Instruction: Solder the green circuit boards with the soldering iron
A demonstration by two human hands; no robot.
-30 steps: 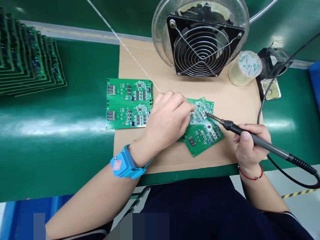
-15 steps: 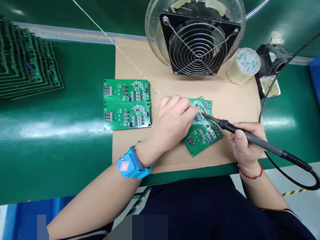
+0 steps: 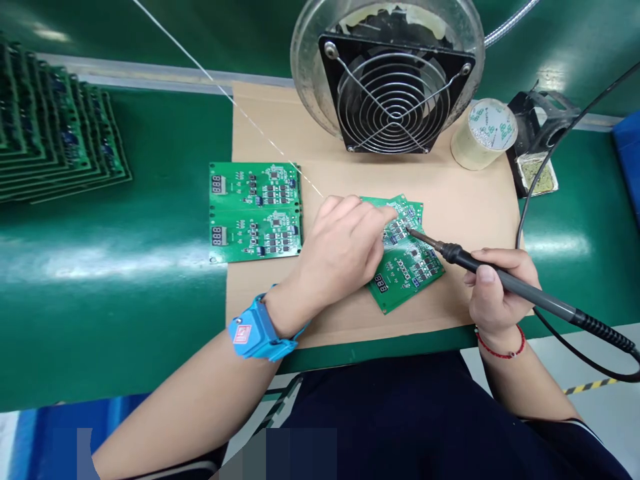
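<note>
My right hand (image 3: 503, 287) grips a soldering iron (image 3: 520, 285) like a pen. Its tip rests at the small parts of a green circuit board (image 3: 400, 283), which lies askew on cardboard and overlaps another board beneath. Over the left side of that board is my left hand (image 3: 345, 247), wearing a blue wrist strap (image 3: 263, 330). Its fingers are closed on a thin solder wire (image 3: 265, 137) that comes down from the upper left; the wire's end is mostly hidden by the fingers. To the left lies a flat double circuit board (image 3: 255, 212) with two digit displays.
A round fume extractor fan (image 3: 395, 100) hangs at the back. Right of it stand a tape roll (image 3: 483, 137) and an iron stand (image 3: 537, 140) with a sponge tray. Several boards (image 3: 60, 133) stand stacked at the far left. The iron's cable (image 3: 560, 143) loops along the right.
My left hand has drawn back slightly to the left, its index finger now straighter, showing more of the board. The soldering iron's tip stays almost in place while its handle has shifted slightly right.
</note>
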